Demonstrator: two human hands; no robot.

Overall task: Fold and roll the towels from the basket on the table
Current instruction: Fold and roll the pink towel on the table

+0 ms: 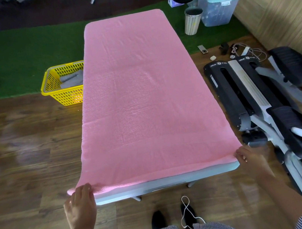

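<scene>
A large pink towel [140, 96] lies spread flat over nearly the whole grey table [165, 184], reaching its far end. My left hand [80, 205] pinches the towel's near left corner, which overhangs the table's edge. My right hand [249, 160] grips the near right corner at the table's front edge. A yellow basket [60, 86] stands on the floor left of the table, with grey towels [72, 79] inside it.
An exercise machine [264, 98] lies on the floor close to the table's right side. A white bin [193, 21] and a plastic storage box [218, 6] stand at the far right. Cables and small items [234, 50] litter the floor there. Green turf lies beyond the basket.
</scene>
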